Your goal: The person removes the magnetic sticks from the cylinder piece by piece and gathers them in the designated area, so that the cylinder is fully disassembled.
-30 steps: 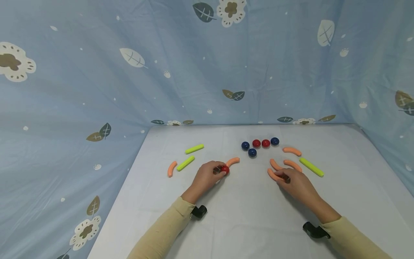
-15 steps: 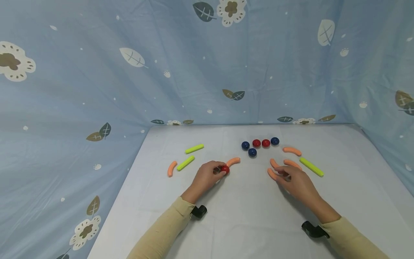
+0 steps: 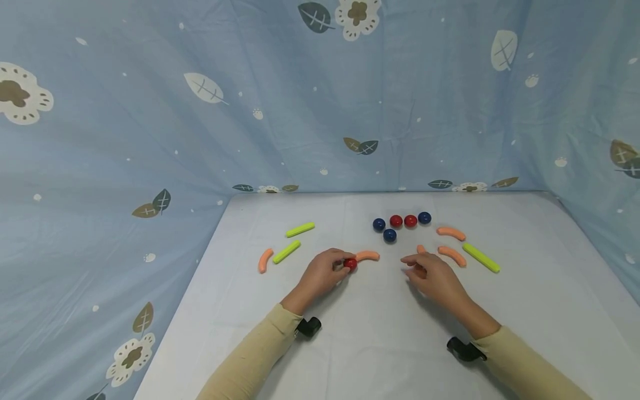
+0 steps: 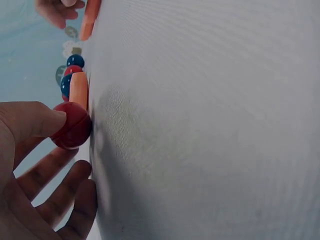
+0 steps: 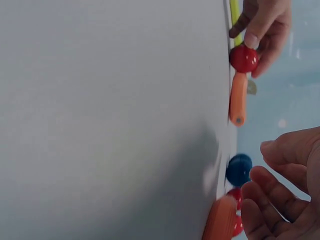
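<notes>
My left hand (image 3: 322,275) pinches a glossy red ball (image 4: 72,126) between thumb and fingers on the white tabletop. A curved orange stick (image 3: 368,255) lies against the ball's right side, its near end touching the ball or almost so. To the right, my right hand (image 3: 434,278) hovers low with its thumb and fingers apart and nothing between them. Just behind it the tip of another curved orange stick (image 3: 421,249) shows; the hand covers the rest. One more orange stick (image 3: 452,256) lies to this hand's right.
Farther back sit blue balls (image 3: 390,235) and red balls (image 3: 396,221) in a loose cluster. A yellow-green stick (image 3: 481,258) and an orange stick (image 3: 451,233) lie right. Two yellow-green sticks (image 3: 287,251) and an orange stick (image 3: 265,260) lie left. A patterned blue curtain (image 3: 300,111) rises behind the table.
My right hand has moved left, away from its place over the orange sticks. The orange stick beside the red ball has swung down and right; the left hand and ball have shifted slightly right.
</notes>
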Available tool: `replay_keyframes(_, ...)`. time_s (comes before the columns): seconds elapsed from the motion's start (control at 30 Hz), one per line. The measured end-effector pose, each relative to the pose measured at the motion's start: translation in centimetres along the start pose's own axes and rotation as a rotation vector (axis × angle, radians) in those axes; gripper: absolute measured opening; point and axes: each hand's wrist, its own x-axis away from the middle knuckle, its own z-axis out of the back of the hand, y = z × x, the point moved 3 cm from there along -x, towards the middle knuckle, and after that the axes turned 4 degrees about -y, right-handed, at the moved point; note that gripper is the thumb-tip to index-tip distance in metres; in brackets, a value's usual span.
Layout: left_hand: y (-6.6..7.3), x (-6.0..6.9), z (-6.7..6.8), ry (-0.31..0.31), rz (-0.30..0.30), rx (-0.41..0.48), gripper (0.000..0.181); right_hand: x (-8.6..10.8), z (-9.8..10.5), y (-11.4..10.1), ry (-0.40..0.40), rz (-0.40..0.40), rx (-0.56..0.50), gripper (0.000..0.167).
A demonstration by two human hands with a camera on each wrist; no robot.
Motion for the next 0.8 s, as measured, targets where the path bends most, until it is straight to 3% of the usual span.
replay_keyframes(0.23,0.2,0.0,-0.1,-0.017,-0.052,-0.014,0.03,-1.2,-1.6,-1.0,-0.02,0.029,0.012,0.028)
replay_keyframes(0.5,0.2,0.1,-0.2,-0.064,-0.086,0.037,0.028,-2.3,-2.6,-2.1,-0.012,0.063,-0.004,0.028)
replay_keyframes(0.8,0.2,0.4,0.0,-0.089,-0.138,0.012,0.031,-3.4,-3.7,-3.0,-0.039,0.105,-0.016,0.028)
